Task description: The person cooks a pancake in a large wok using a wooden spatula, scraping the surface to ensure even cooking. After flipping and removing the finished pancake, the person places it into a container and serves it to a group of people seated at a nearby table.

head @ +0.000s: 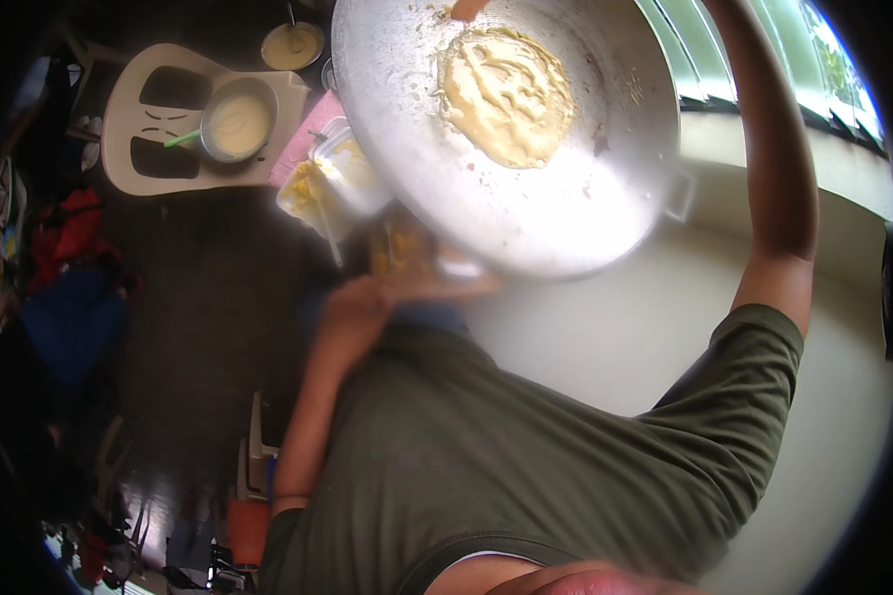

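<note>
A large metal wok holds a spread round of pale yellow batter. My left hand is below the wok's left side, at the end of a blurred brown strip; whether it grips the strip is unclear. My right arm reaches up past the wok's right side, and the hand is out of view. A brown-orange tip shows over the batter at the top edge; whether it is a finger or a tool I cannot tell. Left of the wok, white plastic containers hold yellow food, one with a pale utensil.
A beige plastic chair bears a metal bowl of pale batter with a green-handled utensil. Another bowl with a spoon stands beyond it. A pale wall and louvred windows are at right. Red and blue items lie at left.
</note>
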{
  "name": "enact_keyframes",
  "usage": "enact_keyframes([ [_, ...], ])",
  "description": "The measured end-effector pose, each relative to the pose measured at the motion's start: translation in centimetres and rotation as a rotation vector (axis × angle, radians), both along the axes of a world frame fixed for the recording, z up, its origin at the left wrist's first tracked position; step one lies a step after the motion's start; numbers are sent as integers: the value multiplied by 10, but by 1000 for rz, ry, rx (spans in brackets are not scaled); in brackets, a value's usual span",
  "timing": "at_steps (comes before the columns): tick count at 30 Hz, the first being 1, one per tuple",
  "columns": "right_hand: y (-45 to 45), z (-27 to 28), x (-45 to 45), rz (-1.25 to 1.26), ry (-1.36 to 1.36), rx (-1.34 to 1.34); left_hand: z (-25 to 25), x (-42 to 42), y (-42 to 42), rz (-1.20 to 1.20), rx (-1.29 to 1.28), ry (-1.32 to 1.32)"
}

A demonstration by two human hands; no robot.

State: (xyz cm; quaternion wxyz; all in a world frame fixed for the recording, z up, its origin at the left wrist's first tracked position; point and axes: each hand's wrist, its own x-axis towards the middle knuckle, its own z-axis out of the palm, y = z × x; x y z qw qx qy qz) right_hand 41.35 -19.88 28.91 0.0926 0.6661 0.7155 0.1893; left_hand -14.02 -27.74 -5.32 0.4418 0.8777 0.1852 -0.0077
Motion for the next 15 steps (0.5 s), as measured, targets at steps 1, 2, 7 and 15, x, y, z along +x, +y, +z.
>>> enact_keyframes([
  [1,1,-1,-2,-7,0,-9,-2,-1,-1,9,3,0],
  [2,2,-4,-5,-14,1,-18,-3,-1,-3,18,7,0],
  [7,4,5,-21,12,-11,16,1,-2,-5,35,-30,15],
  [15,1,3,-29,40,-21,48,0,-4,-10,50,-23,-2],
])
